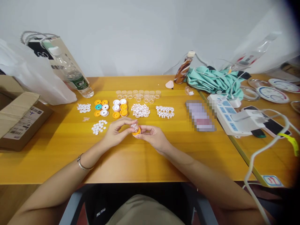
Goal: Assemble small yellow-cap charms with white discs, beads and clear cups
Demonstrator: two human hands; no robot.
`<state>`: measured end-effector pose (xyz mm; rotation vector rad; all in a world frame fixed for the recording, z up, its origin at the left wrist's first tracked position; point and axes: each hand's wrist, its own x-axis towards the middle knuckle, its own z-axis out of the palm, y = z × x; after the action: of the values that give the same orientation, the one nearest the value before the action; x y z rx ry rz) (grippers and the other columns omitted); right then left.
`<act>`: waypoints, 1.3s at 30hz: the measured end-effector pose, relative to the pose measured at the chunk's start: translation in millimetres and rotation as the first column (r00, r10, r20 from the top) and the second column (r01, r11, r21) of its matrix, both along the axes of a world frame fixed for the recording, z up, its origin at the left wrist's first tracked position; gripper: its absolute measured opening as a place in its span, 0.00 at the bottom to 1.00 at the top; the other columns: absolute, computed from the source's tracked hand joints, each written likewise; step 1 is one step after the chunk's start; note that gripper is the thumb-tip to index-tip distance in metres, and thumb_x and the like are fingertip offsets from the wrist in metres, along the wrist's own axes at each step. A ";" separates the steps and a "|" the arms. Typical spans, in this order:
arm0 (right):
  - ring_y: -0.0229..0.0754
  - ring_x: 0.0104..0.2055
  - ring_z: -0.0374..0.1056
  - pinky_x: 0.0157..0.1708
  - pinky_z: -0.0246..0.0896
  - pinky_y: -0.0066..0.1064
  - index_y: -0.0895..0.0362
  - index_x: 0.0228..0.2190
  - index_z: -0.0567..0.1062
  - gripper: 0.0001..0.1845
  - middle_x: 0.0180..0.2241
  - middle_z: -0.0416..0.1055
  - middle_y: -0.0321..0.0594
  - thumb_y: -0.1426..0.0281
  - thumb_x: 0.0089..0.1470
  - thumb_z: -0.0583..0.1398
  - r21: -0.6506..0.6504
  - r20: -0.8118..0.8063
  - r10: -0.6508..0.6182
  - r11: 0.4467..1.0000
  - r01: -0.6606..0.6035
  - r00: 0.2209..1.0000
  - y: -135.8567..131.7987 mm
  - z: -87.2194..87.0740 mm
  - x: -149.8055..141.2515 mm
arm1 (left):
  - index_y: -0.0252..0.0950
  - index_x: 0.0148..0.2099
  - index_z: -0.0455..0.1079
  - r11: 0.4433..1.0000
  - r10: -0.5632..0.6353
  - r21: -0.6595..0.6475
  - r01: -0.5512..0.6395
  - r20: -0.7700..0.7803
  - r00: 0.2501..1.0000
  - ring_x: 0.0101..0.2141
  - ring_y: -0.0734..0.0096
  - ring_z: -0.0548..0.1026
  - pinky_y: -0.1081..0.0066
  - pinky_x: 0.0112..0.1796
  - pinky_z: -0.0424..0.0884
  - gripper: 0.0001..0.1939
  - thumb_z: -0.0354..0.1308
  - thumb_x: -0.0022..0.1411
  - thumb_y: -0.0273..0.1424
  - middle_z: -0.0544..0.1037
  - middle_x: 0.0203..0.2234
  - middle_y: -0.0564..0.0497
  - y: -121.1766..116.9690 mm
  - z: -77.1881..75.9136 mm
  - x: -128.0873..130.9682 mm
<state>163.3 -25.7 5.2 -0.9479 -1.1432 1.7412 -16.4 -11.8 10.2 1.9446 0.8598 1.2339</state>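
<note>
Between my hands, above the table's middle, is a small round orange base (136,132) with a white figure-like plastic piece (134,126) on top. My right hand (152,136) pinches the orange base from the side. With thumb and fingers, my left hand (119,131) grips the white piece; whether it is fixed to the base I cannot tell. Just beyond lie orange, white and teal round bases (101,107), a second group of bases (120,108), white wheel-like pieces (140,110) and white cut-out pieces (165,112). Small clear cups (138,94) stand in rows behind.
White discs (99,127) and white pieces (83,108) lie at left, near a water bottle (78,82) and a cardboard box (25,125). On the right are a blurred flat object (200,115), a power strip (228,115), a brown bottle (184,69) and green cloth (211,82).
</note>
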 end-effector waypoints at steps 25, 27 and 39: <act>0.36 0.39 0.72 0.53 0.60 0.36 0.57 0.33 0.78 0.14 0.35 0.77 0.37 0.69 0.39 0.68 -0.242 -0.200 0.151 0.950 -0.199 0.968 5.3 3.0 8.1 | 0.40 0.48 0.70 0.931 -0.070 -0.343 0.124 0.166 0.984 0.52 0.65 0.66 0.67 0.50 0.65 0.15 0.59 0.58 0.34 0.69 0.49 0.46 1.3 4.4 0.5; 0.36 0.39 0.72 0.53 0.60 0.37 0.58 0.34 0.78 0.16 0.35 0.77 0.37 0.69 0.38 0.69 -0.238 -0.192 0.150 0.952 -0.194 0.970 4.7 4.2 7.7 | 0.40 0.46 0.71 0.933 -0.005 -0.354 0.068 0.177 0.984 0.44 0.70 0.70 0.71 0.46 0.67 0.14 0.62 0.55 0.32 0.72 0.42 0.49 0.1 4.9 3.5; 0.35 0.38 0.72 0.52 0.58 0.34 0.56 0.34 0.78 0.15 0.37 0.76 0.37 0.67 0.39 0.68 -0.249 -0.232 0.195 0.935 -0.252 0.953 3.5 1.7 6.6 | 0.37 0.45 0.72 0.817 -0.020 -0.530 0.228 0.369 0.929 0.40 0.68 0.74 0.70 0.42 0.69 0.12 0.60 0.57 0.33 0.77 0.42 0.46 2.6 -0.3 -0.2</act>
<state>169.9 -22.3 6.9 -0.7982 -0.9179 2.1735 -16.7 -9.2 9.9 1.2351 0.7806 1.0439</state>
